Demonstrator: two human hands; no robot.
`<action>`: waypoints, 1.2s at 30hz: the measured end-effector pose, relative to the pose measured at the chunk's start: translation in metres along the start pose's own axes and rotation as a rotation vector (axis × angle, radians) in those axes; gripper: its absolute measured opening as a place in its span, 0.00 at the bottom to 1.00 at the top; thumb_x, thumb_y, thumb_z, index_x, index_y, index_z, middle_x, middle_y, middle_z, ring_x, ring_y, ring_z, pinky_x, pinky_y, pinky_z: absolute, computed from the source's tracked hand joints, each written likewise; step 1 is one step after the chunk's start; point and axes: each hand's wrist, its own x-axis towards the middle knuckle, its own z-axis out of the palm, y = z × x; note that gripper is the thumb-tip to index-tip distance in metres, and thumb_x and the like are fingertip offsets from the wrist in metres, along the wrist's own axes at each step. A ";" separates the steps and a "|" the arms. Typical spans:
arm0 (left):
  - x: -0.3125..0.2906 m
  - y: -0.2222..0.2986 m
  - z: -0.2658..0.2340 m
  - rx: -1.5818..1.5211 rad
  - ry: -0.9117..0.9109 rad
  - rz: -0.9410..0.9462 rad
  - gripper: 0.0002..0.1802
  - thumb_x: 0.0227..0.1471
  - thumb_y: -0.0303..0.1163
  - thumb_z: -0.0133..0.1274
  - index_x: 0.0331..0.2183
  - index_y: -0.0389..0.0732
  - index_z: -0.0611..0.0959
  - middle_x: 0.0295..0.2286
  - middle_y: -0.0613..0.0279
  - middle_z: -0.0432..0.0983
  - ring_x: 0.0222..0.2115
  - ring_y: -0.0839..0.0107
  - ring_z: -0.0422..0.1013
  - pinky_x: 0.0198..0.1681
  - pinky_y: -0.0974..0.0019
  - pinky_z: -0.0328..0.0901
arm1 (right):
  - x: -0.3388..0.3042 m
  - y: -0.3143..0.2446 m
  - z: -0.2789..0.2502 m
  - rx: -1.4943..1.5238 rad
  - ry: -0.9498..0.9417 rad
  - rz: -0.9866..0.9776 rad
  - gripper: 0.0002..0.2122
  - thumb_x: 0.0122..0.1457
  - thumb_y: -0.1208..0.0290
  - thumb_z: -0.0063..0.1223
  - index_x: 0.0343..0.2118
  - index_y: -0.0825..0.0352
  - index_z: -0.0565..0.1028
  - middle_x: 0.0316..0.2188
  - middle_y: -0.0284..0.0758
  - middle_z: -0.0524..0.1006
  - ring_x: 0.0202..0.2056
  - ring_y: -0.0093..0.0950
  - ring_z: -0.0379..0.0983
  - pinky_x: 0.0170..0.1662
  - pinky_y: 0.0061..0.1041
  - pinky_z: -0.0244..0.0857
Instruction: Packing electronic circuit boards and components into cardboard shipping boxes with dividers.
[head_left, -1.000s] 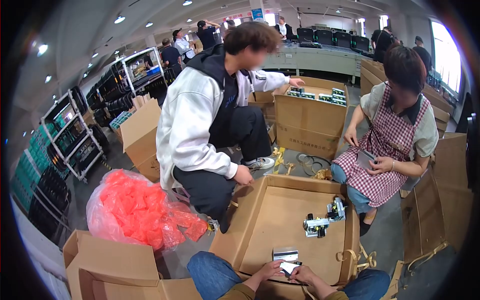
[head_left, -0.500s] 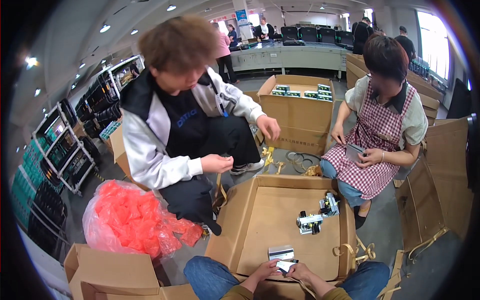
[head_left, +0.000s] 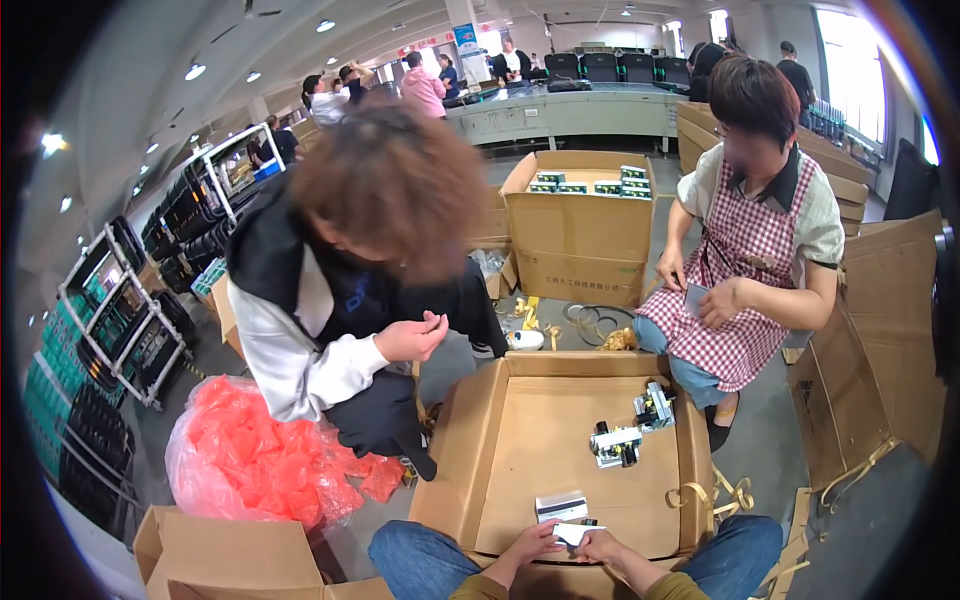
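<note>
A small, pale flat piece is held between my two hands at the near side of a large, shallow cardboard box. My left hand pinches its left end, and the fingers of my right hand close on its right end. A small dark part shows by its upper right edge. Just beyond my hands, a silver plate-like piece with a dark stripe lies in the box. Farther right in it rest two silver-and-black assemblies with yellow bits, one nearer and one farther.
The box stands between my knees. A person in a white-and-black jacket crouches at the left; another in a checked apron sits at the right, handling a grey piece. Red plastic bags, yellow straps and a carton of boxed parts surround us.
The person at the left has bent forward and lowered their outstretched hand. The apron wearer's grey piece has turned and dropped lower. My hands keep the pale piece, its angle slightly changed.
</note>
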 end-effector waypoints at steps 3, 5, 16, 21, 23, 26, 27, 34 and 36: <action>0.000 -0.001 0.000 -0.015 -0.010 -0.005 0.22 0.52 0.19 0.42 0.50 0.42 0.64 0.42 0.61 0.66 0.40 0.67 0.68 0.46 0.65 0.67 | -0.002 -0.001 0.000 -0.075 0.046 -0.028 0.05 0.47 0.79 0.56 0.19 0.68 0.72 0.18 0.35 0.75 0.16 0.19 0.70 0.20 0.17 0.67; 0.000 0.000 0.000 -0.024 -0.018 -0.005 0.23 0.52 0.19 0.42 0.51 0.42 0.64 0.43 0.60 0.66 0.41 0.67 0.68 0.46 0.65 0.67 | -0.001 0.005 0.000 0.034 0.095 -0.053 0.05 0.47 0.78 0.56 0.19 0.69 0.73 0.17 0.33 0.74 0.15 0.18 0.69 0.19 0.17 0.66; 0.001 -0.001 0.000 -0.014 -0.019 -0.003 0.22 0.53 0.20 0.41 0.50 0.42 0.64 0.43 0.60 0.65 0.41 0.67 0.68 0.46 0.65 0.66 | -0.001 0.014 -0.005 0.076 0.126 -0.084 0.05 0.47 0.76 0.57 0.19 0.69 0.75 0.13 0.30 0.72 0.13 0.17 0.67 0.16 0.16 0.62; 0.000 0.001 0.003 -0.016 0.026 -0.042 0.21 0.53 0.20 0.41 0.50 0.42 0.64 0.43 0.60 0.66 0.41 0.68 0.68 0.45 0.66 0.67 | 0.003 0.020 -0.008 0.050 0.115 -0.112 0.06 0.47 0.72 0.58 0.19 0.68 0.75 0.14 0.30 0.73 0.14 0.17 0.68 0.17 0.16 0.63; 0.002 0.002 0.003 -0.007 0.022 -0.038 0.21 0.53 0.20 0.41 0.50 0.42 0.64 0.43 0.60 0.66 0.41 0.68 0.68 0.44 0.67 0.67 | 0.005 0.024 -0.010 0.028 0.110 -0.122 0.06 0.47 0.71 0.59 0.19 0.67 0.76 0.14 0.30 0.74 0.14 0.17 0.69 0.18 0.16 0.64; 0.001 0.003 0.004 0.005 0.021 -0.028 0.21 0.53 0.20 0.42 0.50 0.42 0.64 0.42 0.60 0.66 0.41 0.67 0.68 0.44 0.67 0.67 | 0.006 0.026 -0.010 0.055 0.109 -0.117 0.07 0.46 0.70 0.59 0.19 0.67 0.76 0.14 0.30 0.74 0.14 0.17 0.69 0.17 0.16 0.63; 0.000 0.005 0.005 0.000 0.027 -0.023 0.21 0.53 0.20 0.42 0.50 0.42 0.65 0.42 0.60 0.67 0.41 0.67 0.68 0.44 0.67 0.67 | 0.006 0.026 -0.010 0.057 0.109 -0.115 0.07 0.46 0.70 0.59 0.19 0.67 0.76 0.14 0.30 0.74 0.14 0.17 0.69 0.17 0.16 0.63; 0.004 0.000 0.000 0.006 0.031 -0.043 0.21 0.53 0.19 0.41 0.50 0.43 0.65 0.43 0.59 0.66 0.42 0.66 0.68 0.44 0.67 0.67 | 0.007 0.028 -0.013 0.055 0.109 -0.138 0.07 0.46 0.69 0.60 0.19 0.66 0.76 0.13 0.29 0.73 0.13 0.16 0.68 0.17 0.16 0.63; 0.001 0.005 0.006 0.008 0.040 -0.057 0.21 0.53 0.19 0.41 0.50 0.43 0.65 0.44 0.59 0.66 0.42 0.66 0.67 0.44 0.66 0.67 | 0.005 0.026 -0.013 0.052 0.120 -0.146 0.06 0.46 0.71 0.59 0.19 0.67 0.76 0.14 0.29 0.73 0.13 0.16 0.67 0.17 0.16 0.62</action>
